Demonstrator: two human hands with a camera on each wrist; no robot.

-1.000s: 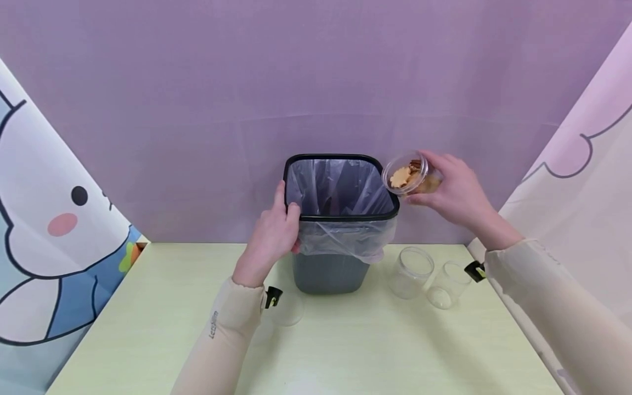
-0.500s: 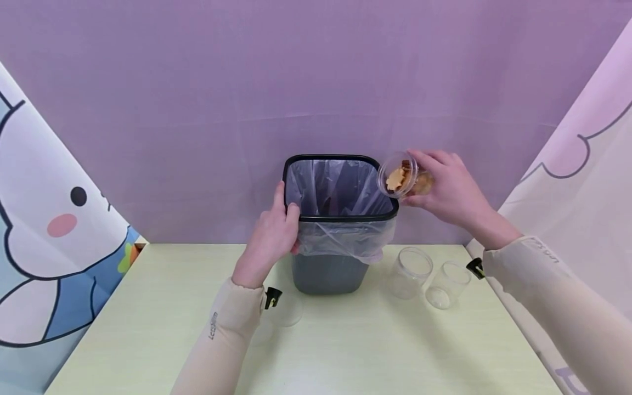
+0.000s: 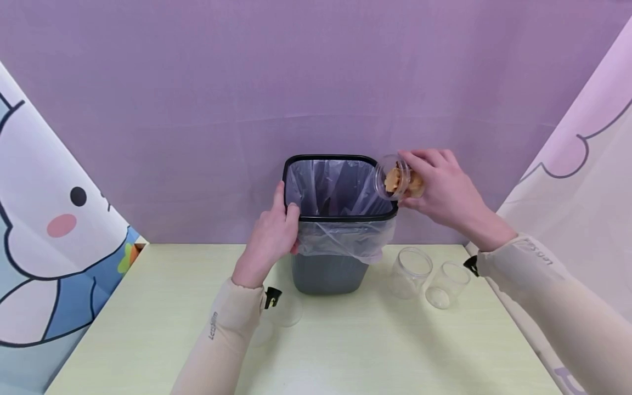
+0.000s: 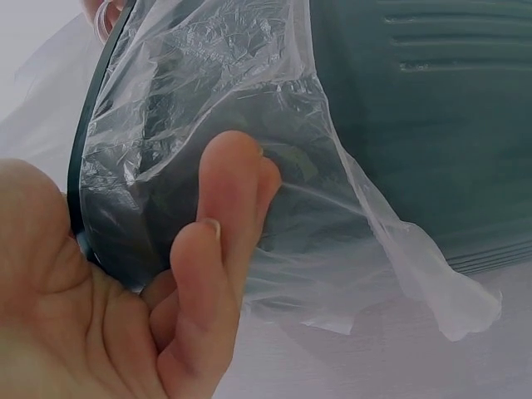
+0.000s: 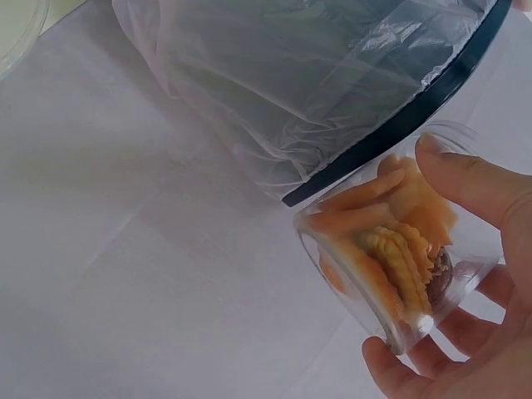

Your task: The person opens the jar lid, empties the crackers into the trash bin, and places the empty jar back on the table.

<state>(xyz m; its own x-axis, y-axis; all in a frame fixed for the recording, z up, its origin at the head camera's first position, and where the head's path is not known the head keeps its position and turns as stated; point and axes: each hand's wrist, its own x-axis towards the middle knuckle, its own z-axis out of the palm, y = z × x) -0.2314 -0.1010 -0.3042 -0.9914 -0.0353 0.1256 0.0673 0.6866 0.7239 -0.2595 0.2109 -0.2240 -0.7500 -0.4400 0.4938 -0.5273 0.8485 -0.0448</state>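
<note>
A grey trash bin (image 3: 326, 277) with a black rim and a clear plastic liner (image 3: 345, 237) stands at the table's back. My left hand (image 3: 270, 233) grips its front left corner, the thumb at the rim; in the left wrist view, several fingers (image 4: 229, 183) lie against the liner outside. My right hand (image 3: 444, 189) holds a clear jar (image 3: 380, 178) by its side, tipped on its side over the bin's right rim. Inside the jar are crackers (image 5: 395, 262) and a brown piece, possibly a nut. The jar's mouth faces the bin opening.
Two clear jars (image 3: 412, 269) stand on the pale table (image 3: 345, 351) right of the bin. Clear round discs, perhaps lids (image 3: 287, 311), lie beside my left wrist. A purple cloth wall (image 3: 316, 77) rises behind, with printed panels on both sides.
My right hand has moved slightly left with the jar, tilting it further over the bin's rim. The crackers have shifted inside the jar. My left hand and the bin stay in place.
</note>
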